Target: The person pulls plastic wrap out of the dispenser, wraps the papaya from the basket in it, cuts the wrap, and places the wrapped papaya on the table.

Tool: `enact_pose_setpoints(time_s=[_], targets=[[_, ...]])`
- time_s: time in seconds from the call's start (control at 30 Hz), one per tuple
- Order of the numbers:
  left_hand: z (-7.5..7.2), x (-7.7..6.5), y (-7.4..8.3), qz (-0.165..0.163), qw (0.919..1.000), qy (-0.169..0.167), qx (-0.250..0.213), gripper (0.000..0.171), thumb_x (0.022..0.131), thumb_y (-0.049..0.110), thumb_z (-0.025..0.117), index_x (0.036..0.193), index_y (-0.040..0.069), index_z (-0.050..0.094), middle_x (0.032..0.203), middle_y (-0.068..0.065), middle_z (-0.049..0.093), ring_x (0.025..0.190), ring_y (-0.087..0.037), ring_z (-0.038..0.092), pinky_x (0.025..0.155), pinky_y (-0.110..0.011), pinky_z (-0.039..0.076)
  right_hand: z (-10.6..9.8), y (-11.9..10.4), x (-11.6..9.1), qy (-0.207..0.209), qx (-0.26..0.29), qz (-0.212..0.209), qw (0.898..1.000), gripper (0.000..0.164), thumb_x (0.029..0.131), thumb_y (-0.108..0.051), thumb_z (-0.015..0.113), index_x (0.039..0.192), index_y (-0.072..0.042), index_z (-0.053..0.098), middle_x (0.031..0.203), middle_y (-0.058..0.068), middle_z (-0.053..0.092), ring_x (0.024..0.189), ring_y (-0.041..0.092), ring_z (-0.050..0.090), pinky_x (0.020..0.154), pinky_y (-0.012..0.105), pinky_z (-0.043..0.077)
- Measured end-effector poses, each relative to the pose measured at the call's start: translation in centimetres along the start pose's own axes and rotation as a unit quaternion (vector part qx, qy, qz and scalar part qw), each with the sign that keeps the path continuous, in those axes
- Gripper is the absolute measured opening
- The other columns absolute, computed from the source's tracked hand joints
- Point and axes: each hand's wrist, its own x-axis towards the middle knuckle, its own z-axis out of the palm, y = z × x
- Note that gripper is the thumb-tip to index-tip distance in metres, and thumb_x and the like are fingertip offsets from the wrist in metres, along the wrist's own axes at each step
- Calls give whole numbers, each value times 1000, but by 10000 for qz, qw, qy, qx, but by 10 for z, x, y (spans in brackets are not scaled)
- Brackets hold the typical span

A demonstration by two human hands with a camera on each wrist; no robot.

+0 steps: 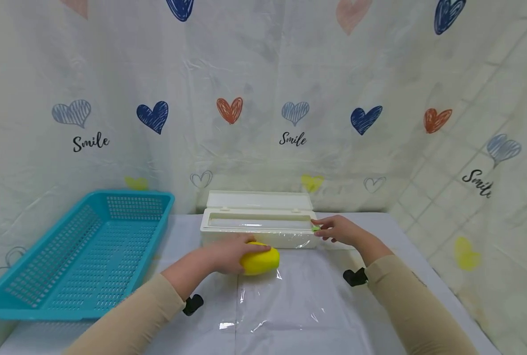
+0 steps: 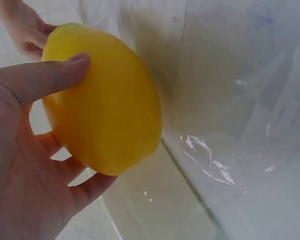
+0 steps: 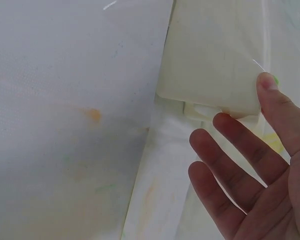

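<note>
Carefully, a person's left hand [image 1: 230,254] curls its fingers and thumb round a yellow fruit [image 1: 261,261], held just in front of a white box [image 1: 259,240] and over clear plastic film [image 1: 299,308] spread across the table [image 1: 407,261]. At the box's right end, the right hand [image 1: 342,230] touches a small green tab [image 1: 316,229] with its thumb, its other visible fingers parted and only slightly bent. The box's lid [image 1: 259,199] stands raised behind; a blue basket [image 1: 126,261] sits to the left, near heart-printed sheeting [image 1: 254,158].

Glossy film [image 1: 285,305], smooth plastic box [image 1: 254,214], plastic basket [image 1: 117,256].
</note>
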Motion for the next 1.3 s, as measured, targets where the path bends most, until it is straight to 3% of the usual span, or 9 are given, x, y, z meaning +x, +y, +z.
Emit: enact_pose_setpoints(time_s=[0.43, 0.57, 0.73, 1.03, 1.3], targets=[[11, 2, -4, -510, 9968, -91, -605, 77, 85, 12, 76, 147, 43, 44, 156, -5, 34, 139, -30, 35, 111, -50, 35, 0, -6, -1, -76, 15, 31, 10000, 55, 95, -28, 68, 145, -13, 51, 112, 6, 69, 98, 21, 65, 84, 40, 56], [11, -1, -5, -492, 9959, 14, -759, 74, 84, 13, 76, 146, 41, 46, 154, -5, 36, 137, -28, 36, 111, -50, 34, 0, -6, 0, -83, -58, -31, 9999, 55, 95, -29, 68, 145, -14, 51, 111, 5, 70, 97, 20, 66, 83, 40, 56], [14, -1, -7, -364, 9973, 187, -617, 74, 84, 15, 76, 148, 37, 45, 149, -3, 40, 134, -26, 38, 112, -48, 33, 1, -4, -1, -36, -169, -158, 9997, 57, 95, -32, 67, 146, -15, 50, 112, 6, 70, 94, 19, 66, 81, 38, 56], [19, -3, -8, -525, 9951, 358, -759, 74, 83, 22, 78, 148, 34, 45, 149, -1, 39, 136, -26, 36, 112, -47, 33, 2, 2, -10, 16, -6, -303, 9995, 63, 95, -36, 66, 151, -16, 44, 117, 12, 68, 97, 25, 67, 82, 41, 55], [18, -10, -11, -608, 9934, 500, -835, 74, 85, 26, 78, 150, 34, 42, 152, -1, 37, 137, -25, 36, 111, -45, 36, -1, 0, -19, 408, -349, -267, 9982, 68, 93, -45, 67, 151, -16, 44, 115, 8, 68, 94, 24, 67, 79, 39, 54]])
